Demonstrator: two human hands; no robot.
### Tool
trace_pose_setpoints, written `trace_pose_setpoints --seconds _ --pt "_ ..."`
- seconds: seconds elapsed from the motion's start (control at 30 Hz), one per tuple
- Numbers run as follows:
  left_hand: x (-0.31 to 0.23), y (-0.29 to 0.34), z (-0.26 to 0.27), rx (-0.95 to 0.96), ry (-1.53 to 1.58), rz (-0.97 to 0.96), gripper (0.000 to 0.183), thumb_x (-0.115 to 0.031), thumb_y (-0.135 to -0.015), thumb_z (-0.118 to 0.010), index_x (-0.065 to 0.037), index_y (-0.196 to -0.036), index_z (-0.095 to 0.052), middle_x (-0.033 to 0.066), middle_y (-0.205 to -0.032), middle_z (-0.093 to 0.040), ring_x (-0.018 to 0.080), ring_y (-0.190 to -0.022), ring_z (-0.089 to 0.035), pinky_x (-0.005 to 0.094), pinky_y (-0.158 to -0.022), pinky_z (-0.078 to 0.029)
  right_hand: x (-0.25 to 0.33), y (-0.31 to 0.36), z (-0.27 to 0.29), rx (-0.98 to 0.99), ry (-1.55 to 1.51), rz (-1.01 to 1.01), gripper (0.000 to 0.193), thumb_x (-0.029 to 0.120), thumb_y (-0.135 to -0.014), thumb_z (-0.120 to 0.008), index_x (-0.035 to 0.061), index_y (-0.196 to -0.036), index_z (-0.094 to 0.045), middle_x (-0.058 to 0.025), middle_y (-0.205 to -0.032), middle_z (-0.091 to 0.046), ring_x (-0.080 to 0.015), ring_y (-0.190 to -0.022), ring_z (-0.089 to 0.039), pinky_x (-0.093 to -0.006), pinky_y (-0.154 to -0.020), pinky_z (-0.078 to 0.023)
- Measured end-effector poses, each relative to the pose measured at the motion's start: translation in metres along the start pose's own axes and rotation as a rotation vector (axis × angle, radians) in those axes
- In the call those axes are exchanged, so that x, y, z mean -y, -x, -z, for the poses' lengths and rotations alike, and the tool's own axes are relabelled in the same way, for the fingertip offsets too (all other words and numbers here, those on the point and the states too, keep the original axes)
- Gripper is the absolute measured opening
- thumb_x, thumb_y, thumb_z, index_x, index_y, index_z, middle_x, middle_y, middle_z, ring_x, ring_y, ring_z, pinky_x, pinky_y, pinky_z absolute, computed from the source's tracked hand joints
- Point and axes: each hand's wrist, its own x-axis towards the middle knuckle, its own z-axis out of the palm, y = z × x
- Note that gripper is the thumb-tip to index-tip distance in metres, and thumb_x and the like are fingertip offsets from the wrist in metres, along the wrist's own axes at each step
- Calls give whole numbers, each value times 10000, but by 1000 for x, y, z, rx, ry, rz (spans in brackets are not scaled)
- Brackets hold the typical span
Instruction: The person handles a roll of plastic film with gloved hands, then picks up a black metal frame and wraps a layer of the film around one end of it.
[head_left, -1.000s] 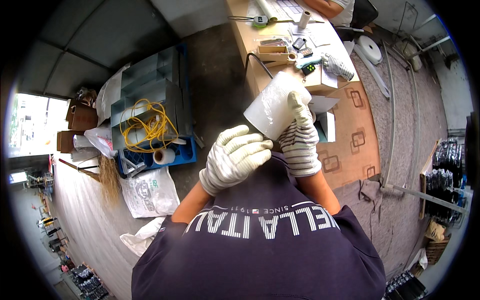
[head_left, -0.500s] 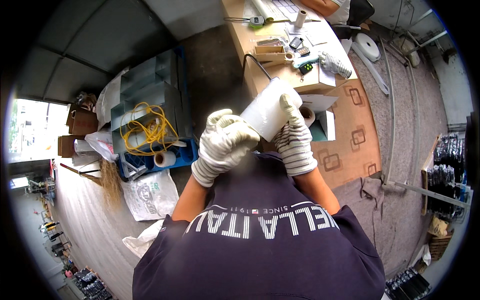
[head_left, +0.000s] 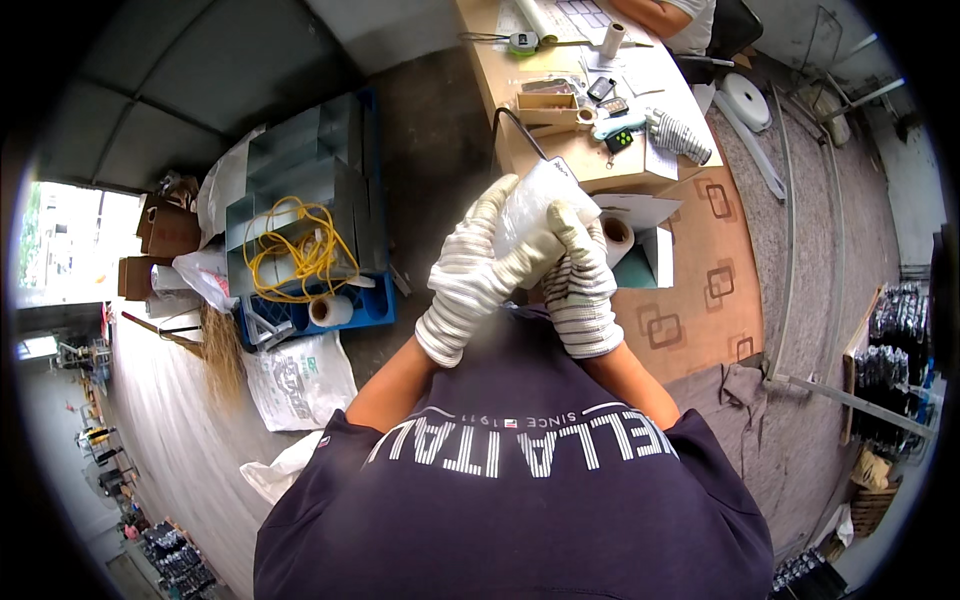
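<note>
In front of my chest, both hands in white knitted gloves hold a white roll-like bundle (head_left: 535, 205), its surface shiny like plastic film. My left hand (head_left: 480, 265) is closed around its left side, with the thumb across the near end. My right hand (head_left: 580, 280) grips the right and near side, thumb up against the white surface. A thin black bent rod or cable (head_left: 518, 125) runs to the bundle's far end; whether it is fixed there I cannot tell. The bundle's underside is hidden by my gloves.
Ahead right is a wooden table (head_left: 490, 80) with a tape measure (head_left: 522, 43), a striped glove (head_left: 678, 137) and small boxes. An open carton (head_left: 655, 255) holds a roll. At left, a yellow cord (head_left: 305, 255) lies on grey metal bins (head_left: 345, 190). Another person's arm (head_left: 655, 14) rests at the table's far side.
My left hand has moved up and right, from the bundle's near end onto its left side. The right hand has shifted slightly down and left; the bundle now tilts differently.
</note>
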Motion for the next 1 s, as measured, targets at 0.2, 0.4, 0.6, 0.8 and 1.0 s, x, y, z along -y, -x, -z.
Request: trace_pose_setpoints --seconds 0.2,0.4,0.6,0.8,1.0 --pt "-6 -2 -3 -84 200 1 387 -242 -884 -549 6 -1180 -519 161 -1110 -578 200 -1000 -551 296 -872 -424 3 1 -5 21 -20 -5 461 154 -756 -697 30 -1128 -454 -84 -1037 -547 -170 -928 -547 -305 -825 -452" --pt "7 -3 4 -96 252 118 358 -264 -928 -478 -23 -1187 -529 52 -1089 -585 86 -976 -521 220 -853 -413 -1 -7 -2 41 18 -86 463 159 -756 -697 35 -1127 -450 -83 -1031 -547 -167 -917 -552 -308 -810 -462" --pt "20 -8 22 -73 492 442 376 -312 -922 -460 -10 -1132 -535 91 -1041 -599 134 -892 -583 268 -742 -494 -6 -10 2 163 129 -201 490 189 -741 -713 45 -1131 -455 -64 -1031 -554 -149 -939 -539 -295 -818 -451" --pt "34 4 16 90 1316 671 827 -684 -813 -328 -32 -1322 -341 146 -1324 -395 303 -1176 -425 412 -987 -360 -7 -10 -10 174 191 98 688 68 -728 -660 148 -1313 -307 -74 -1142 -482 -182 -1008 -499 -323 -868 -435" --pt "18 20 -15 -99 740 187 846 -315 -715 -751 -157 -1360 -226 82 -1270 -379 207 -1162 -408 373 -974 -382 -11 -15 1 43 58 54 661 157 -729 -731 80 -1257 -340 -97 -1110 -503 -196 -988 -520 -316 -867 -437"
